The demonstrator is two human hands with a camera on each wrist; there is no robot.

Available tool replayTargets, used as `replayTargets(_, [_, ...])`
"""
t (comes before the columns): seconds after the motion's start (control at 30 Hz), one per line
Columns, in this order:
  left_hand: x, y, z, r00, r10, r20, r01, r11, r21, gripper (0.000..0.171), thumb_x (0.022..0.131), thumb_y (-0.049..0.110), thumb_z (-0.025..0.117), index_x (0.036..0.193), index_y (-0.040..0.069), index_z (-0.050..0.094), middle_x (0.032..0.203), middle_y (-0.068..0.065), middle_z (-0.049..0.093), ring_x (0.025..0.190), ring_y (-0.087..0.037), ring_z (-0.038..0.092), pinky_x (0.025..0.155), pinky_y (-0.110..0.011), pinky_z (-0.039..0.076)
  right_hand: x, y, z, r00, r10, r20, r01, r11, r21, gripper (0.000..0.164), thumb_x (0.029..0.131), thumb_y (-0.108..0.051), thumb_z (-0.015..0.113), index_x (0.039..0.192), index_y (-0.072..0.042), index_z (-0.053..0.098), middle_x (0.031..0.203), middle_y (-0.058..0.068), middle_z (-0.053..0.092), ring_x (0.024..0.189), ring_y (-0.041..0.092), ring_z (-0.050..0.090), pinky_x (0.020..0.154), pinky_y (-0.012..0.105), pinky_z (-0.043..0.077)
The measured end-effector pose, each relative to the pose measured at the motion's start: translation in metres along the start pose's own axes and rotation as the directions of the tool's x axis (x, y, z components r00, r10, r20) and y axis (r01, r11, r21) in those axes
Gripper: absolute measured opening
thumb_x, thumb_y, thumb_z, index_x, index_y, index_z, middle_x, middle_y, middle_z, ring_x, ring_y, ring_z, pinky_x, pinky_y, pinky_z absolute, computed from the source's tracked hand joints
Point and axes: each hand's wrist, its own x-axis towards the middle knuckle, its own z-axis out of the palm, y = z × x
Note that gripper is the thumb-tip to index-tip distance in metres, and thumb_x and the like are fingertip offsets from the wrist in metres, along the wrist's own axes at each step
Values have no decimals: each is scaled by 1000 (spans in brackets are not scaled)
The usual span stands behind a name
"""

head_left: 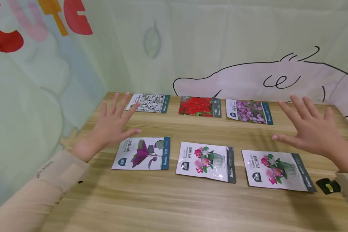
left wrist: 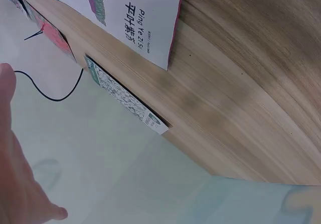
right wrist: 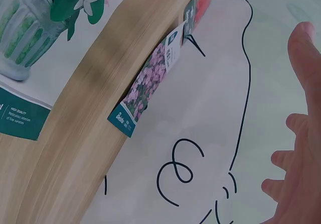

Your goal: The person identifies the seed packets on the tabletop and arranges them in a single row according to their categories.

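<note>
Your left grip and right grip, both spread and holding nothing, hover above the tabletop, where three near packets and three far packets lie in two rows, so your layout looks done, nothing visibly left over.

Three views, worn on my head and wrists.
Head: high, forward and down over my desk. Wrist pair: closer, tilted, facing the backdrop; all share the red-flower packet.
</note>
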Motion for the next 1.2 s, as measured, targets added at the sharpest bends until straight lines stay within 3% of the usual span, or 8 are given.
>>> replayTargets(0.13, [3, 0, 1, 1000, -6, 3, 6, 1000, -3, 83, 87, 52, 56, 150, 17, 13, 153, -12, -17, 135, -38, -21, 102, -69, 5, 4, -2, 2, 1000, -7, 0, 7, 1000, 8, 102, 77, -65, 58, 151, -20, 3, 154, 19, 0, 137, 46, 0, 90, 79, -2])
replayTargets(0.27, [16, -4, 2, 998, -60, 1, 60, 997, -43, 82, 89, 50, 54, 150, 17, 11, 154, -14, -14, 136, -42, -16, 102, -69, 10, 10, -2, 3, 1000, -6, -9, 6, 999, 33, 102, 78, -64, 59, 151, -18, 4, 153, 21, 3, 137, 45, 3, 93, 78, 1])
replayTargets(0.5, [34, -10, 2, 998, -59, 14, 60, 971, -231, 78, 91, 40, 57, 149, 10, 14, 153, -23, -1, 138, -43, -3, 108, -59, 9, 33, -4, 3, 996, -50, -72, 61, 986, 158, 99, 80, -51, 67, 150, -12, 9, 150, 24, 15, 134, 46, 16, 101, 68, 15])
replayTargets(0.67, [37, -13, 3, 996, -84, -2, 78, 932, -353, 76, 92, 35, 58, 149, 9, 16, 153, -21, 2, 138, -42, 1, 109, -57, 10, 52, -11, 5, 992, -70, -105, 95, 964, 249, 93, 83, -46, 67, 149, -7, 14, 147, 27, 23, 131, 48, 22, 104, 63, 17])
replayTargets(0.93, [42, -24, 17, 989, -141, -40, 103, 865, -492, 70, 91, 26, 61, 145, 1, 24, 150, -26, 12, 137, -41, 13, 109, -56, 14, 86, -27, 10, 994, -79, -75, 99, 940, 326, 86, 84, -40, 67, 147, -3, 21, 144, 28, 27, 131, 47, 24, 104, 62, 20])
replayTargets(1.2, [48, -43, 32, 966, -252, -61, 168, 786, -595, 63, 91, 21, 61, 140, -3, 30, 145, -28, 20, 135, -41, 18, 109, -55, 16, 125, -49, 22, 996, -76, -35, 84, 922, 378, 81, 86, -39, 65, 146, -3, 24, 145, 26, 29, 132, 45, 25, 105, 60, 21])
